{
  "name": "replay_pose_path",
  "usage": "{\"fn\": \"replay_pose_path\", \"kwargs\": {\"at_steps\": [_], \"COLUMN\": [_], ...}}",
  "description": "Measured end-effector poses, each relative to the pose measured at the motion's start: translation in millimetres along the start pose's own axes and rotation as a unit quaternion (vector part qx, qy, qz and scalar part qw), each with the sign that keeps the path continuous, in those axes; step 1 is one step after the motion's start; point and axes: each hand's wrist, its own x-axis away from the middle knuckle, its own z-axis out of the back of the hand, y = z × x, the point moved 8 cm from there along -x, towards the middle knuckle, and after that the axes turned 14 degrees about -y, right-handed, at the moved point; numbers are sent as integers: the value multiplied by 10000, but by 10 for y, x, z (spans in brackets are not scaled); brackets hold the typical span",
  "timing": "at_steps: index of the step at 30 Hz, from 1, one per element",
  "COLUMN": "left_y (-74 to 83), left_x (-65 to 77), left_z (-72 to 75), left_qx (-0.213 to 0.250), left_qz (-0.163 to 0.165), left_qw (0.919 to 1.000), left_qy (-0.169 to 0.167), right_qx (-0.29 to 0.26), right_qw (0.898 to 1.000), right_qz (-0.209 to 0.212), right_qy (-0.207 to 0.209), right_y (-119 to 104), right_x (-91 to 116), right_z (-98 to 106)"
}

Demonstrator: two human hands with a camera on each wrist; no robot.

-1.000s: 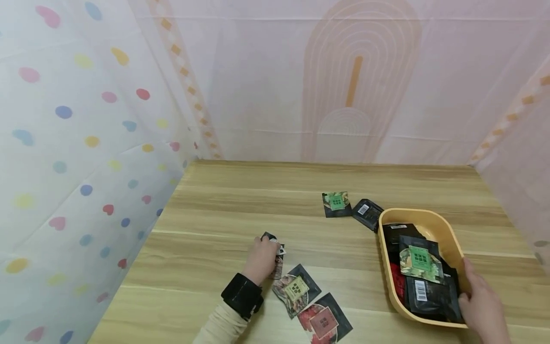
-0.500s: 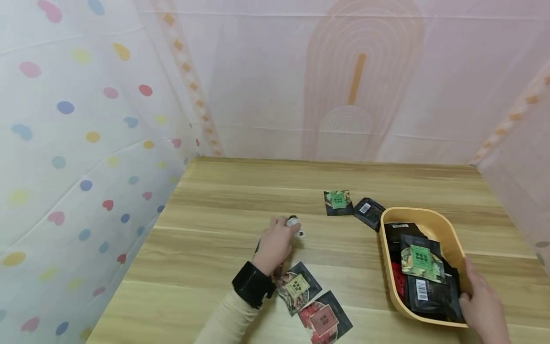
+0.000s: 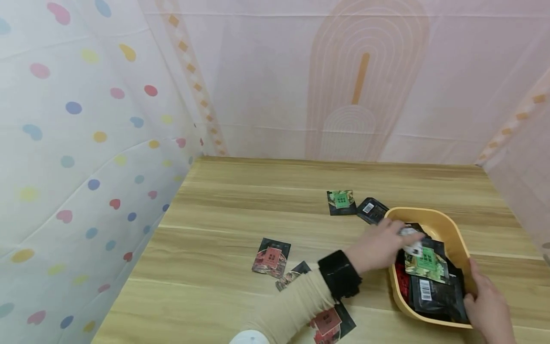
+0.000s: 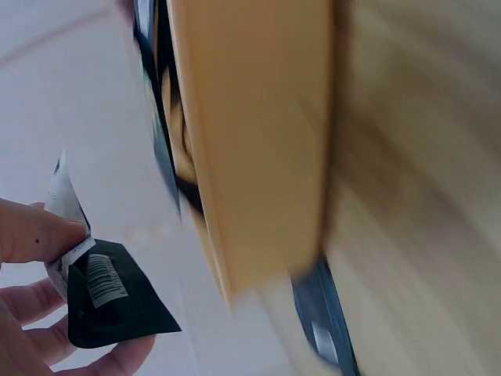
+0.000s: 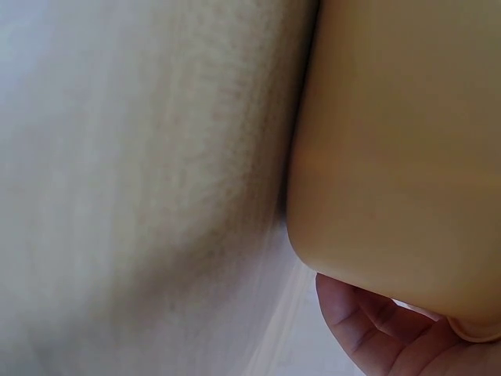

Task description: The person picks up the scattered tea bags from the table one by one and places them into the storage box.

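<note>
My left hand (image 3: 378, 246) is over the left rim of a yellow plastic basket (image 3: 452, 233). It pinches a small black sachet (image 4: 121, 301) with a barcode and a white portion, beside the basket wall in the left wrist view. My right hand (image 3: 490, 303) grips the basket's right side near the front corner; its curled fingers (image 5: 344, 313) show below the wall in the right wrist view. Inside the basket lie several black sachets, a green-labelled sachet (image 3: 425, 260) on top and a red one (image 3: 402, 279) at the left.
Behind the basket's left corner lie a green-labelled sachet (image 3: 342, 202) and a black barcoded sachet (image 3: 372, 210). Nearer are a red-labelled sachet (image 3: 271, 257), a partly hidden one (image 3: 293, 274) and another red-labelled one (image 3: 328, 322) under the left forearm. Patterned cloth hangs behind the wooden table (image 3: 206, 239).
My left hand has picked the small sachet off the table and carried it right to the basket, uncovering a red-labelled sachet. My right hand keeps its grip on the basket.
</note>
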Motion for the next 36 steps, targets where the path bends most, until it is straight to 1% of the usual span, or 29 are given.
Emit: {"fn": "replay_pose_path", "kwargs": {"at_steps": [3, 5, 7, 10, 12, 15, 17, 18, 21, 23, 26, 28, 30, 32, 34, 36], "left_y": [261, 387, 467, 539, 566, 588, 585, 580, 546, 523, 460, 384, 268, 109, -84, -297], "left_x": [-185, -278, -344, -392, -399, -392, -386, -383, -377, -354, -274, -192, -94, 17, 147, 291], "left_z": [-57, -100, -159, -234, -288, -343, -364, -360, -324, -278, -216, -189, -181, -204, -263, -355], "left_qx": [-160, -309, -298, -277, -264, -330, -326, -330, -257, -227, -125, -73, 29, 136, 360, 594], "left_qz": [-166, -222, -238, -353, -504, -734, -821, -853, -870, -898, -934, -920, -835, -653, -405, -128], "left_qw": [9992, 9985, 9980, 9972, 9962, 9949, 9944, 9944, 9948, 9949, 9952, 9956, 9965, 9978, 9984, 9979], "left_qy": [-330, -399, -513, -592, -659, -611, -587, -530, -469, -395, -276, -175, -60, 42, 137, 202], "right_qx": [0, -17, -53, -64, -68, -41, -58, -67, -48, -18, -12, -26, -52, -64, -63, -48], "right_qw": [10000, 9995, 9980, 9966, 9983, 9998, 9997, 9993, 9977, 9975, 9981, 9981, 9983, 9982, 9985, 9987], "right_qz": [-69, -222, -464, -609, -437, -161, -183, -254, -481, -510, -441, -430, -414, -438, -421, -384], "right_qy": [-70, -209, -428, -546, -383, -126, -162, -253, -475, -485, -436, -433, -409, -397, -336, -322], "right_y": [4, 23, 55, 69, 52, 25, 41, 55, 89, 88, 78, 72, 64, 59, 49, 48], "right_x": [-14, -32, -54, -64, -50, -26, -32, -38, -65, -66, -62, -57, -52, -51, -48, -44], "right_z": [-3, -18, -45, -68, -53, -29, -36, -47, -68, -64, -56, -59, -60, -63, -61, -65]}}
